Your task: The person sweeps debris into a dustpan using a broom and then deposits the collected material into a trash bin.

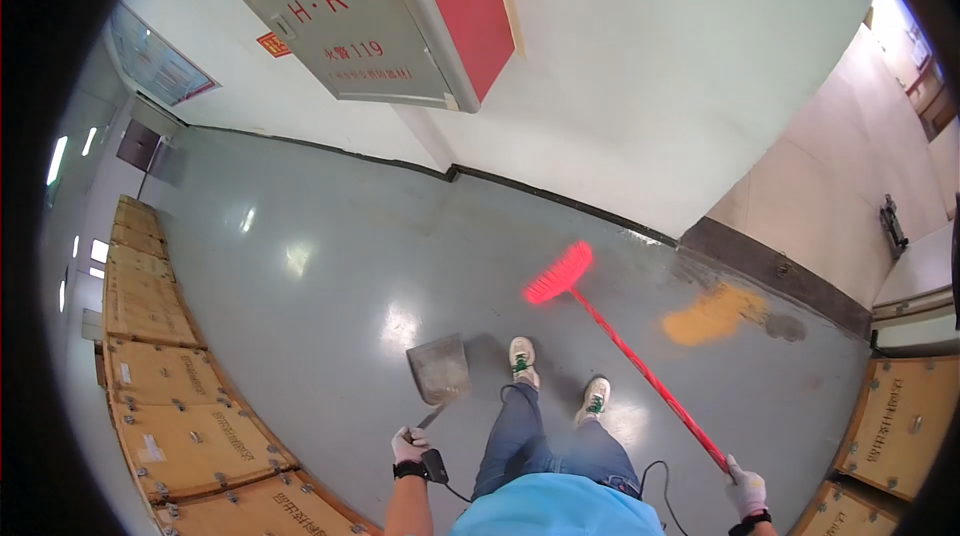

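Gloved in white, my left hand point(410, 446) is closed round the short handle of a grey dustpan point(438, 368), which hangs out ahead of it, left of my shoes. My right hand point(745, 486), also in a white glove, grips the end of a long red broom handle. That broom point(562, 274) reaches forward and left, its bright pink-red bristle head over the grey floor ahead of my feet. Whether the bristles touch the floor I cannot tell. Both wrists wear black bands, and a small black box with a cable sits by the left one.
Wooden crates point(205, 441) line the left side; more crates point(898, 416) stand at right. A yellow patch point(712, 316) marks the grey floor point(330, 276) near a dark doorway threshold point(780, 271). A grey-and-red cabinet point(370, 26) juts from the white wall.
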Action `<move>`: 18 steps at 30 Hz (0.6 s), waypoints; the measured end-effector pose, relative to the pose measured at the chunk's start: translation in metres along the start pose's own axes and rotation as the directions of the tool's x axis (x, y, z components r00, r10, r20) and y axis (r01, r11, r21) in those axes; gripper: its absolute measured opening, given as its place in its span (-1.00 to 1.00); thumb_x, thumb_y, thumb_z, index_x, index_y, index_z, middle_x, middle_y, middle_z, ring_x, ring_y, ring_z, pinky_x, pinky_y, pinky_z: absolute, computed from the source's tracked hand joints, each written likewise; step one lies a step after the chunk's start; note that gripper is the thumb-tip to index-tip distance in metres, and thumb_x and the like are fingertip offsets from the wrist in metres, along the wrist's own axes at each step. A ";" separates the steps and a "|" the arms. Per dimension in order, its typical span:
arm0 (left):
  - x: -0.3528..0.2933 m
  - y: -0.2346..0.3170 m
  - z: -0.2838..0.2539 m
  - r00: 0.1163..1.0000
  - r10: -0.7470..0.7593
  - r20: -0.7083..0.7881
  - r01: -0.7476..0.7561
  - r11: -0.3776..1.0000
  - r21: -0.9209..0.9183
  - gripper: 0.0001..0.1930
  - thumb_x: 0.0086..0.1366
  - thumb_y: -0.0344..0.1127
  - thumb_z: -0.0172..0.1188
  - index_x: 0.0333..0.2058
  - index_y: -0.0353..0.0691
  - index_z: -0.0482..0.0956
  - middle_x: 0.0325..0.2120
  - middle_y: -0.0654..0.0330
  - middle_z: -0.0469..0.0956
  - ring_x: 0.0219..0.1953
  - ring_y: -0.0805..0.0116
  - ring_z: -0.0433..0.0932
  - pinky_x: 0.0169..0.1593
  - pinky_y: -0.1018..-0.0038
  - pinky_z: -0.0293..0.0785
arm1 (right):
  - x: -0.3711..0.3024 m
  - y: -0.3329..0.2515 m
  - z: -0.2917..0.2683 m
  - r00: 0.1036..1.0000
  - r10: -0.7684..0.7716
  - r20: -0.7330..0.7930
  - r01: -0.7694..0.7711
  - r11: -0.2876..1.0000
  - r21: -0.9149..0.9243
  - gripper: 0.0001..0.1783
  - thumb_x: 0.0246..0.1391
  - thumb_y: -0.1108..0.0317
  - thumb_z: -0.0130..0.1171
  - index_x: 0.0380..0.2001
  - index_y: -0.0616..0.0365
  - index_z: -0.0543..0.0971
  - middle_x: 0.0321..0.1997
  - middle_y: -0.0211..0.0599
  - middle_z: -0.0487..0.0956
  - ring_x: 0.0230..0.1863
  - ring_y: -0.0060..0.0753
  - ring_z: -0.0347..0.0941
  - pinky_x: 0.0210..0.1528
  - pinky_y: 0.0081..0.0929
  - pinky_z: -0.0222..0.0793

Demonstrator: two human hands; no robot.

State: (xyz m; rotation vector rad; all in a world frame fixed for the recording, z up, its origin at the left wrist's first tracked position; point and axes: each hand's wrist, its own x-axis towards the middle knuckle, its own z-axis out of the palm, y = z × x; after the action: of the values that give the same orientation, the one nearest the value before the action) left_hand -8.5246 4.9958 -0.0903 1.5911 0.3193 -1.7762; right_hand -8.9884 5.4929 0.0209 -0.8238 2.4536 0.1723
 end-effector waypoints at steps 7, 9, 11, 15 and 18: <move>0.058 0.025 0.053 0.998 0.054 0.027 -0.060 0.931 0.361 -0.83 0.06 -0.31 -0.16 -0.67 -0.15 0.20 -0.76 0.26 0.22 -0.76 0.48 0.13 -0.73 0.63 -0.01 | 0.168 -0.205 -0.008 0.993 -0.113 0.039 0.105 0.980 0.168 -0.60 -0.03 0.17 -0.11 -0.04 -0.30 0.32 -0.53 -0.11 0.49 -0.44 -0.01 0.42 -0.38 -0.17 0.30; 0.087 0.054 0.040 0.996 0.026 0.083 -0.046 0.965 0.256 -0.83 0.05 -0.32 -0.18 -0.66 -0.18 0.21 -0.75 0.24 0.23 -0.76 0.47 0.12 -0.71 0.62 0.01 | 0.218 -0.289 -0.043 0.981 -0.185 0.053 0.173 0.969 0.175 -0.62 -0.01 0.14 -0.15 -0.05 -0.28 0.32 -0.50 -0.11 0.50 -0.40 -0.02 0.43 -0.36 -0.15 0.30; 0.102 0.054 0.074 0.988 -0.123 0.096 0.109 0.983 0.145 -0.84 0.09 -0.30 -0.21 -0.56 -0.26 0.23 -0.73 0.20 0.25 -0.72 0.46 0.17 -0.71 0.62 0.04 | 0.272 -0.336 -0.064 0.975 -0.220 0.028 0.213 0.965 0.152 -0.64 -0.01 0.12 -0.15 -0.07 -0.27 0.32 -0.45 -0.12 0.51 -0.38 -0.02 0.44 -0.34 -0.13 0.31; 0.137 0.083 0.093 0.978 -0.185 0.092 0.179 0.981 0.071 -0.83 0.12 -0.28 -0.21 -0.54 -0.25 0.22 -0.70 0.19 0.26 -0.70 0.45 0.19 -0.71 0.63 0.08 | 0.352 -0.428 -0.092 0.968 -0.249 0.035 0.242 0.961 0.137 -0.66 0.00 0.13 -0.15 -0.10 -0.20 0.32 -0.39 -0.14 0.51 -0.32 -0.05 0.43 -0.30 -0.14 0.32; 0.154 0.088 0.120 0.982 -0.183 0.042 0.177 0.978 0.111 -0.84 0.12 -0.29 -0.21 -0.55 -0.24 0.21 -0.70 0.19 0.26 -0.70 0.44 0.20 -0.70 0.63 0.09 | 0.374 -0.445 -0.090 0.979 -0.204 0.019 0.200 0.970 0.137 -0.68 0.00 0.15 -0.15 -0.13 -0.14 0.33 -0.37 -0.14 0.51 -0.28 -0.07 0.43 -0.28 -0.15 0.32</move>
State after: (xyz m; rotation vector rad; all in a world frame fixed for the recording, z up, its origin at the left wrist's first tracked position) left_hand -8.5560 4.8070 -0.1861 1.6304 0.3590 -1.9989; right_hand -9.0152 4.9145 -0.0802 -0.9949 2.3041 -0.0541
